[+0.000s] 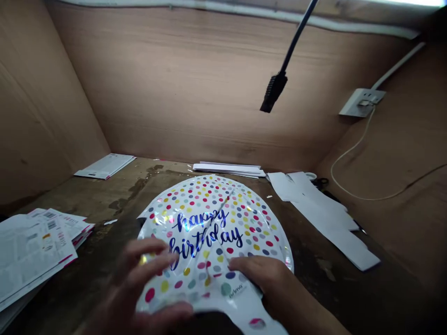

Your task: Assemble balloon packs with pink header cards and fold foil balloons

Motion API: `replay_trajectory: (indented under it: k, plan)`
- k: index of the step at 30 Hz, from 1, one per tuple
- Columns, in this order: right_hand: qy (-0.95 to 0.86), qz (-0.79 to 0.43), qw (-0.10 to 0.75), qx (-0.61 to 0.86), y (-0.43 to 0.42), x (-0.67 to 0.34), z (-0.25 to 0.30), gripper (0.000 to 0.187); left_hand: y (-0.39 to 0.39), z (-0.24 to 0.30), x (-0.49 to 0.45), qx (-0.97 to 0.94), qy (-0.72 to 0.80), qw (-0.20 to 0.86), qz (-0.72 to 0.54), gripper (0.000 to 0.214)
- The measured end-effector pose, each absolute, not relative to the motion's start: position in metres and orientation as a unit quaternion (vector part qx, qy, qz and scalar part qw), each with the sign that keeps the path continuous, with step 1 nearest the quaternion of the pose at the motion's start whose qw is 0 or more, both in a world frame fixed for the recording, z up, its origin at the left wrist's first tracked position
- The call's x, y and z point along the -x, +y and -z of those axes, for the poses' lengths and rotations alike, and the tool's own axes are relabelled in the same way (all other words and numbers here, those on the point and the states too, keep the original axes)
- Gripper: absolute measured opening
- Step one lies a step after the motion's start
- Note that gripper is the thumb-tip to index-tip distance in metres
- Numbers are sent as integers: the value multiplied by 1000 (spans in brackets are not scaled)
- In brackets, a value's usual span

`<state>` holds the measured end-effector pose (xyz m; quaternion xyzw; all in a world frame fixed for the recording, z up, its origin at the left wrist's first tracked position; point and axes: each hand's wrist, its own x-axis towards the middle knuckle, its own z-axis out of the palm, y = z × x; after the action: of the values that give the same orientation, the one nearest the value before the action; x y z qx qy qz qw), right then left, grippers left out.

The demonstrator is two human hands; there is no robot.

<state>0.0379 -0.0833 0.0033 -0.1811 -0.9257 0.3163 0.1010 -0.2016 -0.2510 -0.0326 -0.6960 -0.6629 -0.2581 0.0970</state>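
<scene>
A round, flat foil balloon [195, 195] lies on the table in front of me, white with multicoloured dots and the words "happy birthday" in dark blue. Its shiny surface is creased around the lettering, and a white tail runs from its near edge. My left hand [139, 279] is over the balloon's near left side, blurred, with its fingers spread and nothing in them. At the near right edge, by the tail, my right hand [270, 277] holds the balloon. One digit presses on the top; the other fingers are hidden.
Printed cards [35, 251] are stacked at the left, and more cards [106, 166] lie at the back left. White paper strips [228, 169] sit behind the balloon, cut white sheets [324, 214] to the right. A black cable connector [274, 90] hangs overhead; a wall socket [361, 102] carries a cord.
</scene>
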Motion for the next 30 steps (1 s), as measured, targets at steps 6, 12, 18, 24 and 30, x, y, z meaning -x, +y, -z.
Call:
replay_trajectory:
  k: [6, 12, 18, 24, 30]
  plan:
    - [-921, -301, 99, 225, -91, -43, 9, 37, -253, 45, 219, 736, -663, 3, 136, 62]
    - [-914, -288, 153, 243, -84, -59, 3, 32, -256, 51, 201, 763, -620, -78, 167, 105]
    - [-933, -267, 96, 220, -90, -65, 6, 49, -248, 74, 220, 729, -651, 28, 207, 34]
    - [-948, -221, -34, 228, -64, -87, 19, 85, -235, 83, 246, 704, -667, -25, 242, 24]
    - [-943, -247, -14, 222, -10, -88, 35, 61, -226, 73, 253, 691, -657, -147, 264, 21]
